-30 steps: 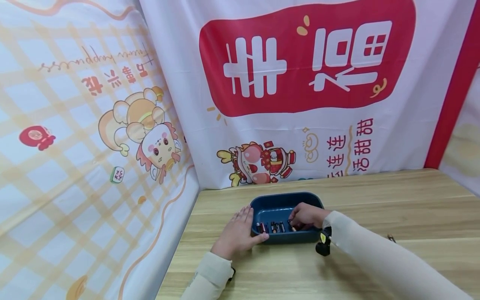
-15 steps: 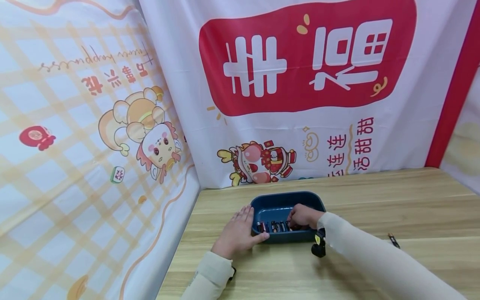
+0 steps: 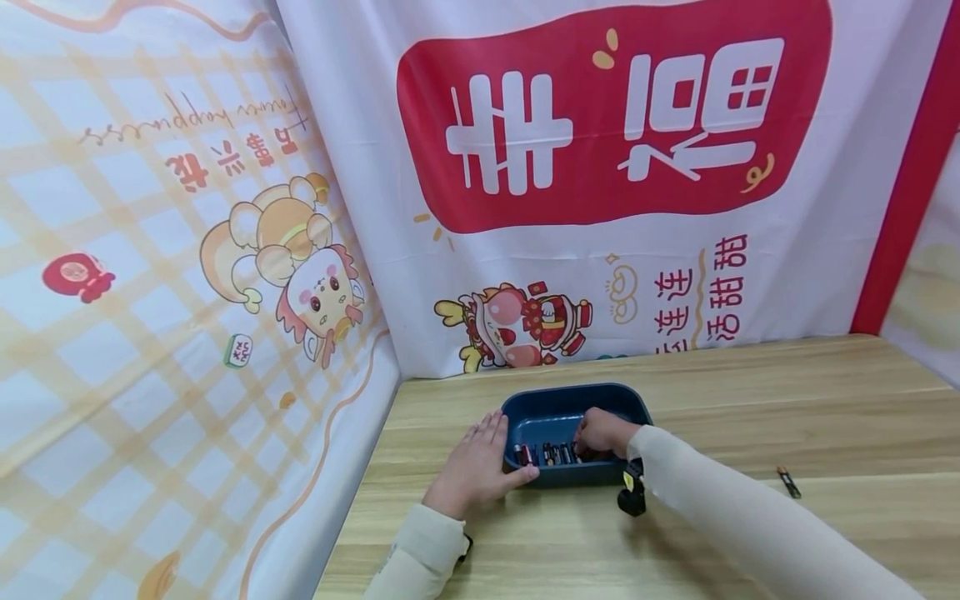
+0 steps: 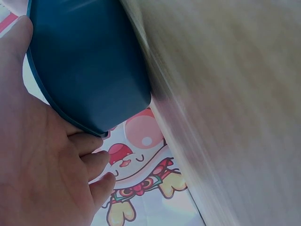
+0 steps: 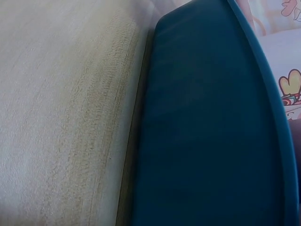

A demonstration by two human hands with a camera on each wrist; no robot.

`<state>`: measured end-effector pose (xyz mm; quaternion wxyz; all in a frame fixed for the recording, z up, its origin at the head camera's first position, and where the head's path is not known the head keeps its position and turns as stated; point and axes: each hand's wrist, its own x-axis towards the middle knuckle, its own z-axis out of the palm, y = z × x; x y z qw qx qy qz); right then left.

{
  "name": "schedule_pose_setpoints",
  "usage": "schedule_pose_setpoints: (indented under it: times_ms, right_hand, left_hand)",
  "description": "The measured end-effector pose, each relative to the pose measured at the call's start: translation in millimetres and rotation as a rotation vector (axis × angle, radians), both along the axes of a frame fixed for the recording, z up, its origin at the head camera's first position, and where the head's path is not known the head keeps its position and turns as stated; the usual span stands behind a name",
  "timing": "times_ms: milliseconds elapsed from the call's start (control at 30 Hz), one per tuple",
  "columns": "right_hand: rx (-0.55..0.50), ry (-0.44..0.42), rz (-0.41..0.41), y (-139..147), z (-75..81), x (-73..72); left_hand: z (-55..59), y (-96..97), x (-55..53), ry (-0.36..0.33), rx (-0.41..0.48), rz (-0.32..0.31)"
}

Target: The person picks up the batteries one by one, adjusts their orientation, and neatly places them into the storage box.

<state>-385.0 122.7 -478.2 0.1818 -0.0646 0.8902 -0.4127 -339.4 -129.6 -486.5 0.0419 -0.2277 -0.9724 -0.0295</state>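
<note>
A dark blue rectangular bin [image 3: 577, 477] stands on the table, with a row of several batteries [image 3: 553, 455] along its near side. My left hand [image 3: 471, 468] rests against the bin's left end, fingers extended along that side and thumb on the near rim. In the left wrist view, the palm faces the outer wall [image 4: 89, 61] and the index fingertip is hidden by the rim. Reaching over the near right rim, my right hand [image 3: 604, 432] pinches a battery [image 3: 577, 452] at the right end of the row. Its fingertips partly cover this battery.
One loose battery [image 3: 787, 482] lies on the wooden table [image 3: 750, 400] to the right, beyond my right forearm. A printed cloth [image 3: 600, 275] hangs behind the bin, and another checked cloth [image 3: 225, 417] closes off the left side.
My right hand has shifted slightly left inside the bin, bringing its battery upright beside the row. The sleeve has moved off the loose battery, now fully seen. My left hand stays put.
</note>
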Motion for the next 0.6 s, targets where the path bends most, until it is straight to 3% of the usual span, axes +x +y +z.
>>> schedule_pose_setpoints:
  times_ms: [267,600]
  right_hand:
    - [0.025,0.015,-0.005,-3.3,-4.5,-2.7]
    - [0.025,0.114,0.043,-5.6,-5.3,5.1]
  left_hand:
    - [-2.4,-0.7,-0.8,0.004,0.003,0.001]
    - [-7.0,-3.2,-3.1,0.019,0.016,-0.013]
